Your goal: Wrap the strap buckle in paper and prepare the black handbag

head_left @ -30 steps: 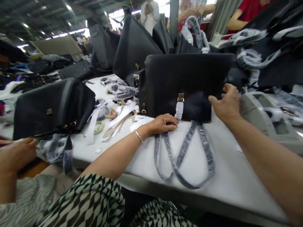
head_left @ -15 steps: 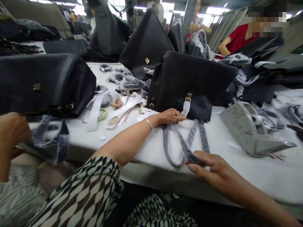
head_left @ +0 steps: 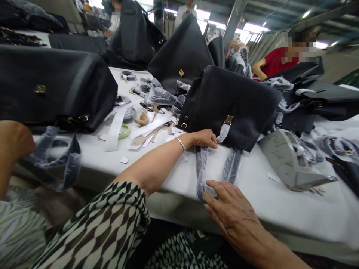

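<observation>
A black handbag with a gold clasp lies tilted on the table. Below the clasp hangs a tab wrapped in white. Plastic-wrapped handles extend from the bag's lower edge toward me. My left hand, a bracelet at its wrist, is closed at that edge, over the top of the left handle; its curled fingers hide what they grip. My right hand has its fingers stretched out at the handle's near bend, fingertips against the plastic wrap and covering part of it.
Another black bag stands left, beside a co-worker's hand. Paper strips, a green tape roll and wrapped straps lie between. A grey tape dispenser sits right. More bags stand behind; a person in red is beyond.
My right hand has released the strap it pinched and moved left, fingers now spread at the handle's bend. The handles now lie closer together. My left hand stays at the bag's edge, fingers more curled.
</observation>
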Demonstrator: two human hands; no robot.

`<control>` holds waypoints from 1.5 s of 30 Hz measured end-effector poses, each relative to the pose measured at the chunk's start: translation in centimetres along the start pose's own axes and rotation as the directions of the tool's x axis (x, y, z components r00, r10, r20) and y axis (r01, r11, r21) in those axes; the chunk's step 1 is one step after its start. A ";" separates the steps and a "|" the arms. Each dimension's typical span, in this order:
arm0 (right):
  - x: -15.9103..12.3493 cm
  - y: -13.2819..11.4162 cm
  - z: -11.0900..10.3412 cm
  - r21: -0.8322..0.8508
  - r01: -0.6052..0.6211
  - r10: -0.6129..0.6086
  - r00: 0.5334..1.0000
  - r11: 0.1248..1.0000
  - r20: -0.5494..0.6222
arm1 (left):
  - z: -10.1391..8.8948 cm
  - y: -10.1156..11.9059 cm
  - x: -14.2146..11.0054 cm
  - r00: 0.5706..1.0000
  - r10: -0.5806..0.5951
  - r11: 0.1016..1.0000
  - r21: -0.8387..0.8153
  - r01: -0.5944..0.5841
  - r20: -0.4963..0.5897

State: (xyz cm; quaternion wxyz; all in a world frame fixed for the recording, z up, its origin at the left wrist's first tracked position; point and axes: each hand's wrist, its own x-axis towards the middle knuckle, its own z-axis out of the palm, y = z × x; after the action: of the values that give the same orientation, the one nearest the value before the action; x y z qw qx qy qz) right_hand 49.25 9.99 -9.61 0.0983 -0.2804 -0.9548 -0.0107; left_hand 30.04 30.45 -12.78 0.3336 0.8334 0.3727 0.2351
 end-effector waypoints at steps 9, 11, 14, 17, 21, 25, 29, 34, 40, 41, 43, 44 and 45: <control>-1.7 6.4 0.7 0.050 0.080 -0.078 0.996 0.996 -0.040 | 0.3 0.5 -2.6 0.984 0.166 0.893 0.433 -0.120 -0.070; -1.9 7.0 0.2 0.079 0.065 -0.065 0.998 0.995 -0.008 | 0.2 0.5 -2.7 0.979 0.189 0.855 0.502 -0.127 -0.073; -1.8 7.3 -0.6 0.122 0.123 -0.133 0.988 0.985 0.082 | -0.3 1.5 -3.1 0.978 0.189 0.814 0.571 -0.105 -0.090; -1.7 7.4 -0.6 0.120 0.140 -0.153 0.982 0.983 0.108 | -0.3 4.4 -4.5 0.972 0.173 0.803 0.595 -0.043 -0.162; -1.7 7.4 0.1 0.086 0.147 -0.149 0.989 0.985 0.021 | 2.8 9.4 -8.2 0.972 0.191 0.837 0.539 -0.090 -0.134; -1.6 9.5 -0.9 0.154 0.183 -0.192 0.980 0.971 0.043 | 7.1 11.1 -11.2 0.977 0.210 0.768 0.614 -0.183 0.029; -1.1 14.8 -2.7 0.206 0.107 -0.122 0.990 0.973 0.065 | 8.2 10.6 -11.7 0.962 0.270 0.734 0.640 -0.227 0.032; -0.6 18.7 -2.7 0.311 -0.059 0.098 0.989 0.949 -0.111 | 7.8 10.9 -11.6 0.925 0.361 0.691 0.633 -0.349 0.116; 0.5 16.7 -1.0 0.166 -0.642 0.637 0.766 0.749 0.090 | 8.3 11.1 -11.8 0.929 0.356 0.660 0.676 -0.327 0.102; 0.8 16.4 -0.8 0.110 -0.687 0.670 0.726 0.718 0.158 | 8.3 11.1 -11.7 0.930 0.352 0.659 0.676 -0.329 0.110; 1.7 16.3 -0.2 0.036 -0.713 0.687 0.686 0.700 0.241 | 8.2 11.2 -11.6 0.925 0.350 0.651 0.672 -0.353 0.147; 2.1 16.4 0.0 0.015 -0.720 0.695 0.675 0.694 0.246 | 8.1 11.3 -11.6 0.919 0.354 0.645 0.668 -0.372 0.171; 2.5 16.6 0.2 0.001 -0.728 0.706 0.666 0.686 0.241 | 8.0 11.3 -11.6 0.912 0.362 0.639 0.661 -0.392 0.191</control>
State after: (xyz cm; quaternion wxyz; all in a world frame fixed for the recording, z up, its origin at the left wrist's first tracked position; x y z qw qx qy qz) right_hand 56.07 25.38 -9.84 0.0013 -0.6275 -0.7713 0.1063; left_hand 33.38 12.74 -11.50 -0.0479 0.9602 0.2438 0.1273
